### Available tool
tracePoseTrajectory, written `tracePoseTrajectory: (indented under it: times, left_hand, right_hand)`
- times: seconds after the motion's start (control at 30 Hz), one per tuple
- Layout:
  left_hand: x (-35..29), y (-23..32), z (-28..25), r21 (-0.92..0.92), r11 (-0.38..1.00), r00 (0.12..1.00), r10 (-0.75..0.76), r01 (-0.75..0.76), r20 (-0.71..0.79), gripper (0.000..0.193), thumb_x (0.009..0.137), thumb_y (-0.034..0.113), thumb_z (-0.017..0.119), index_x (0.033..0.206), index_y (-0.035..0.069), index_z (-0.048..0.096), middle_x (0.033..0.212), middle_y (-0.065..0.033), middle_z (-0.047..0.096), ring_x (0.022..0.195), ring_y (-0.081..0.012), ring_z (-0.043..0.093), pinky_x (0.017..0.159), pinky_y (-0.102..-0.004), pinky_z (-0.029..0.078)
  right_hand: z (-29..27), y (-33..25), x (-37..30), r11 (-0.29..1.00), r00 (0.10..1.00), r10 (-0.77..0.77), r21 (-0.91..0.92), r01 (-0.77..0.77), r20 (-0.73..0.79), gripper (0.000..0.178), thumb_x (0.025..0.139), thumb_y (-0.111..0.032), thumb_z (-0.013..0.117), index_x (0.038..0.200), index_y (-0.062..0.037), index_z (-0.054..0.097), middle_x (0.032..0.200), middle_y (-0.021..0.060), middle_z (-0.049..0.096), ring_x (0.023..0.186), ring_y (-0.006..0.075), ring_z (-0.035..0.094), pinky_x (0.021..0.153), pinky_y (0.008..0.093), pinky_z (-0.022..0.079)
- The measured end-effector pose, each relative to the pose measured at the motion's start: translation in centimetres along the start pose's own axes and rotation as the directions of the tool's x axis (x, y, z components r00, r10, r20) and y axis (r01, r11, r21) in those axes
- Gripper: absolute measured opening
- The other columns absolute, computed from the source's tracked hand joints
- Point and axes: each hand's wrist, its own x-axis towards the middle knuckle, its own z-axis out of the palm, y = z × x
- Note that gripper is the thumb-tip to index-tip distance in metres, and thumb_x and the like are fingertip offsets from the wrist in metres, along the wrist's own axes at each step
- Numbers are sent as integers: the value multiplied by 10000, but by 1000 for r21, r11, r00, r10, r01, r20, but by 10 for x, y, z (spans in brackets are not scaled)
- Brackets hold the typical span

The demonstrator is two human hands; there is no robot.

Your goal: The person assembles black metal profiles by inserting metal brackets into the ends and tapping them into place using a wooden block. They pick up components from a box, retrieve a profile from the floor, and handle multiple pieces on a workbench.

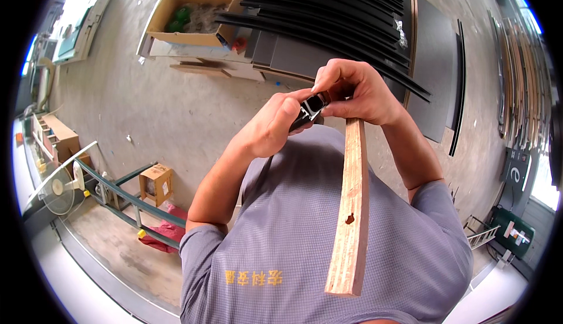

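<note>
My left hand (pixel 272 123) is closed around a small black and silver piece (pixel 315 103) with a square, hollow-looking end; its exact kind I cannot make out. My right hand (pixel 365 92) is beside that end, with bent fingers and the thumb close to it. From under my right hand a long pale wooden strip (pixel 350 183) runs down in front of my grey shirt. A dark, ragged hole shows in its lower half. The strip's upper end is hidden by the fingers of my right hand, which are curled over it.
Ahead, long black profiles (pixel 328 16) lie stacked on dark boards, beside an open cardboard box (pixel 196 38). Dark panels (pixel 433 60) extend to the right. At left are a green metal rail frame (pixel 132 204), a fan (pixel 61 188) and a small carton (pixel 156 184). Boards (pixel 521 83) stand far right.
</note>
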Motion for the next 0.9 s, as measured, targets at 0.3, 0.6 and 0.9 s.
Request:
tracePoseTrajectory:
  times: [0.3,0.6,0.9]
  left_hand:
    - [-2,1,-9,-72,994,993,-69,76,96,766,1008,709,235,899,32,577,666,0,480,604,-120,412,584,-296,361]
    - [-1,-1,-12,-91,992,989,-82,93,120,685,1040,628,235,848,47,545,656,6,471,600,-120,404,575,-302,351]
    - [0,2,-14,-83,992,988,-81,93,134,586,1037,543,292,833,49,533,648,7,465,593,-117,400,569,-296,348]
  right_hand:
    - [-4,-14,5,988,987,152,-24,-151,55,310,799,53,854,1035,-55,685,962,-19,657,731,23,555,626,189,430]
    - [1,-28,6,969,974,223,-112,-218,30,294,810,27,853,1030,-67,682,896,-49,660,688,-2,529,606,178,417]
    - [4,-31,7,971,977,211,-120,-207,20,291,816,17,855,1038,-64,683,889,-45,673,670,-9,516,588,171,403]
